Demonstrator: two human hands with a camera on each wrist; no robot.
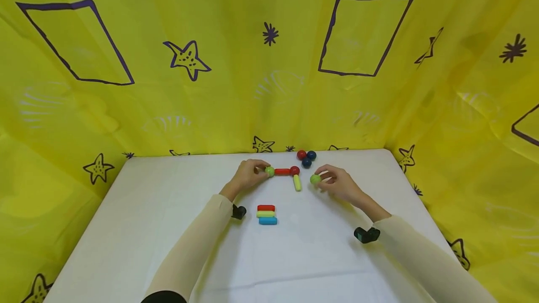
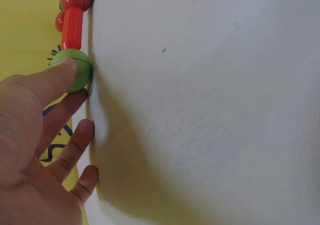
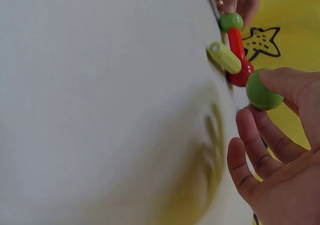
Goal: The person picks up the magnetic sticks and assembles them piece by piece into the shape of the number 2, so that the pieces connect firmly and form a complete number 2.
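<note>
Left hand [image 1: 249, 174]: grip pinching green ball [image 1: 270, 171] joined to red rod [image 1: 282, 171]. Right hand [image 1: 340, 183]: grip pinching second green ball [image 1: 315, 179], right of attached yellow rod [image 1: 297, 183].

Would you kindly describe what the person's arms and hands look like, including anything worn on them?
The left sleeve and right sleeve are long, plain and cream-coloured, reaching to about the wrists. A small, dark left wrist device and a similar right wrist device show near the cuffs. The left hand and right hand are ungloved, with no rings visible.
</note>
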